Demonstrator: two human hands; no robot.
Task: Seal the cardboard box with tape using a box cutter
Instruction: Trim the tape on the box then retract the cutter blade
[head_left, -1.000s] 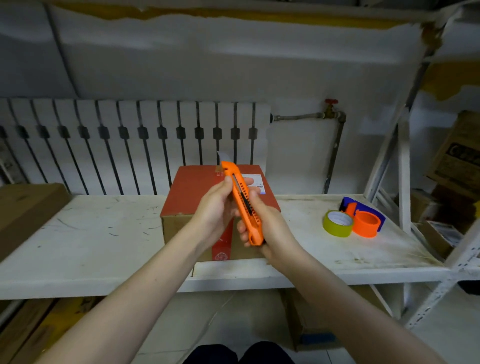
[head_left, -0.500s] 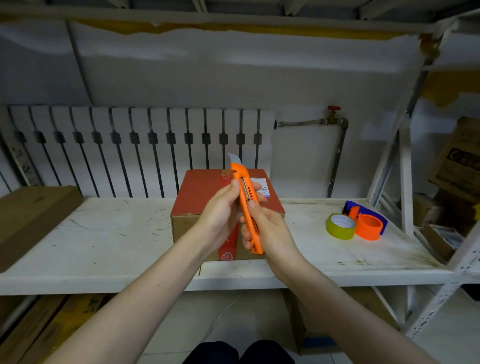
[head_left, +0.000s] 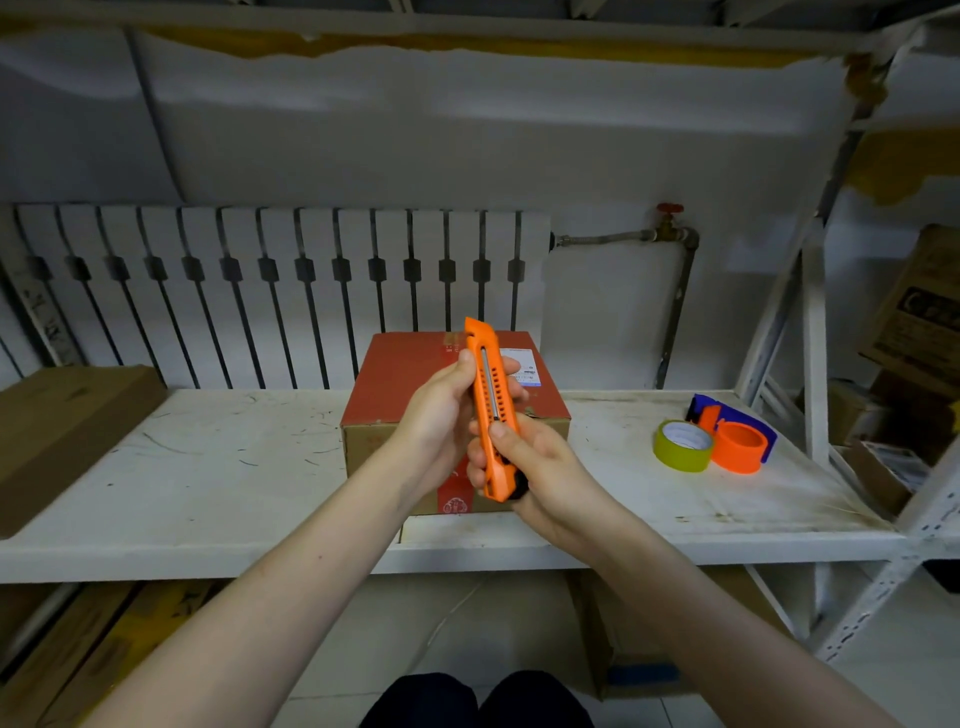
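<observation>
Right now the left hand (head_left: 441, 415) pinches the upper body of the orange box cutter (head_left: 491, 410), and the right hand (head_left: 540, 467) wraps its lower end, thumb on the slider track. It is held near upright in front of the cardboard box (head_left: 400, 384) on the shelf (head_left: 208, 467). Light, stiff plastic, probably (no blade shows); grip the handle, clear of the tip.
</observation>
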